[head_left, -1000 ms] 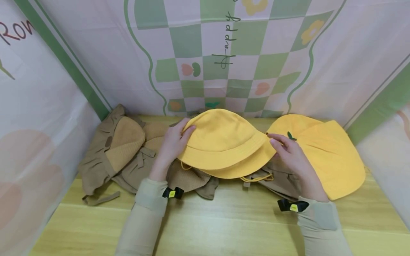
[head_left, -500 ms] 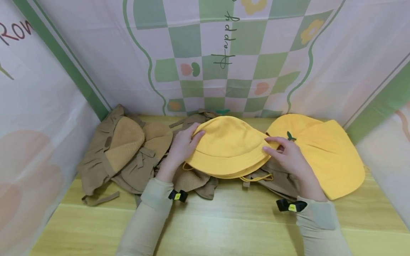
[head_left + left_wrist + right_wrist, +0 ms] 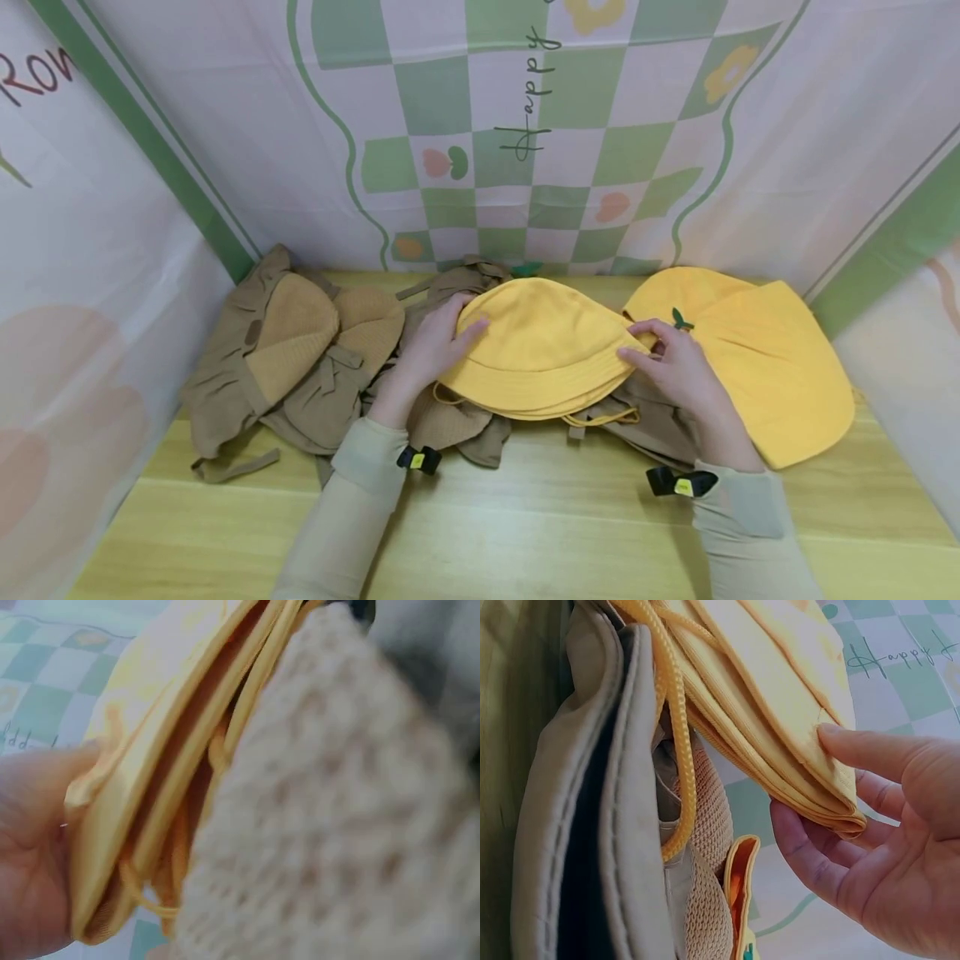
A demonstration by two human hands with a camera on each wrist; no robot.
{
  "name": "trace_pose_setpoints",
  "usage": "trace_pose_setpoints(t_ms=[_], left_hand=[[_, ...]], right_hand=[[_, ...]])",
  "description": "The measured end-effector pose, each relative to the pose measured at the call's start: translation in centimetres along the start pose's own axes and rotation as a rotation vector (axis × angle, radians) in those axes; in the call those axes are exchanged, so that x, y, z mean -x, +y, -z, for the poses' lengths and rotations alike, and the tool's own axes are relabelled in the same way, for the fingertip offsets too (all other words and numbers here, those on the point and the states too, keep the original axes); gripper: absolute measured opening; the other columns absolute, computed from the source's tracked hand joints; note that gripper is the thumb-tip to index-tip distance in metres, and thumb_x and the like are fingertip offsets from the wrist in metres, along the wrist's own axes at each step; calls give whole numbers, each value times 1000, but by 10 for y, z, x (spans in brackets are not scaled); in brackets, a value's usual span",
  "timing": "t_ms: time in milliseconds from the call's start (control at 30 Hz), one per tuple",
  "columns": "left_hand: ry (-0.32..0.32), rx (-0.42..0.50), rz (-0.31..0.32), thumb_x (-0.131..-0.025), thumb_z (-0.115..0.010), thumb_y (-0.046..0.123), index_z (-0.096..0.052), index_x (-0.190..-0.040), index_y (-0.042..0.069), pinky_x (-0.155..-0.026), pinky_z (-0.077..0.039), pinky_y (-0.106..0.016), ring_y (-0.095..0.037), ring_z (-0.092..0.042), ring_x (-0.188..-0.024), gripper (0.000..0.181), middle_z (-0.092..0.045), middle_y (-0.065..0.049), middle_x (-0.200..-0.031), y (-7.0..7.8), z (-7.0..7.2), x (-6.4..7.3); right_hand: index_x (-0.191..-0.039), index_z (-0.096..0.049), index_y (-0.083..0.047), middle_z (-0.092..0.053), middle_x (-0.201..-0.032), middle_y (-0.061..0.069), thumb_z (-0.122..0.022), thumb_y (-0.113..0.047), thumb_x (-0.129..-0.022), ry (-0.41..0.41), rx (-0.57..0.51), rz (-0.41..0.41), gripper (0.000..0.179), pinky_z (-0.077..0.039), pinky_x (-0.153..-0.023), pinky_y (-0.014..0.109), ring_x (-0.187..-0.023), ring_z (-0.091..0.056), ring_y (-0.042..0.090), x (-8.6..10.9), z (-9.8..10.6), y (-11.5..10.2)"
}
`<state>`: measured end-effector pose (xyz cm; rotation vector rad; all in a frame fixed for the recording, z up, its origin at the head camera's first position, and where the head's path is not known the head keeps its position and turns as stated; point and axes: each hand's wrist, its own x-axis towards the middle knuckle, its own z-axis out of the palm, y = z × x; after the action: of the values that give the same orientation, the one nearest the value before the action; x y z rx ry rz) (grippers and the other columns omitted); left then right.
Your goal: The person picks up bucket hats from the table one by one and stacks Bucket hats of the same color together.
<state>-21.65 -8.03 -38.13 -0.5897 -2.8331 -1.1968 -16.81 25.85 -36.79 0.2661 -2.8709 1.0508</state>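
Several yellow bucket hats (image 3: 543, 329) lie stacked one in another at the middle of the table, crowns up and brims layered. My left hand (image 3: 433, 346) grips the stack's left end, thumb on the crown; in the left wrist view the layered brims (image 3: 112, 847) show beside that hand. At the right end, my right hand (image 3: 667, 358) pinches the brim edges, with the thumb on top and fingers beneath, as the right wrist view shows. A yellow cord (image 3: 603, 417) hangs from under the brim. A green leaf tab (image 3: 527, 269) peeks out behind the crown.
Brown hats with knitted tan crowns (image 3: 296, 325) are heaped at the left, and more brown fabric (image 3: 660, 421) lies beneath the stack. Another yellow hat (image 3: 765, 358) with a green sprout lies at the right. A printed cloth (image 3: 570, 158) rises behind the wooden table (image 3: 517, 525).
The upper yellow hat has come down and slightly right over the lower one, so their brims now nearly line up. My left hand moved right with it; my right hand hardly shifted.
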Motion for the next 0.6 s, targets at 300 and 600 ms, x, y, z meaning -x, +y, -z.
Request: trace_pose_setpoints(t_ms=[300,600], left_hand=[[-191,-83,45,-94,-64,51,-31,-155,9,-120,-29,-53,-35,-27,-150,82,-35,-14,-159,-5,7,5],[-245,-88,189,-92,-60,61,-27,-156,7,-113,-41,-52,-38,-46,-140,90,-43,-18,-155,-8,8,5]], right_hand=[[-116,-56,4,-48,-72,5,-64,-14,-98,3,-42,15,27,-38,-52,24,-55,-39,5,1,0,2],[-116,-53,5,-59,-94,18,-62,-12,-99,-1,-81,10,26,-40,-54,23,-56,-39,3,0,-3,4]])
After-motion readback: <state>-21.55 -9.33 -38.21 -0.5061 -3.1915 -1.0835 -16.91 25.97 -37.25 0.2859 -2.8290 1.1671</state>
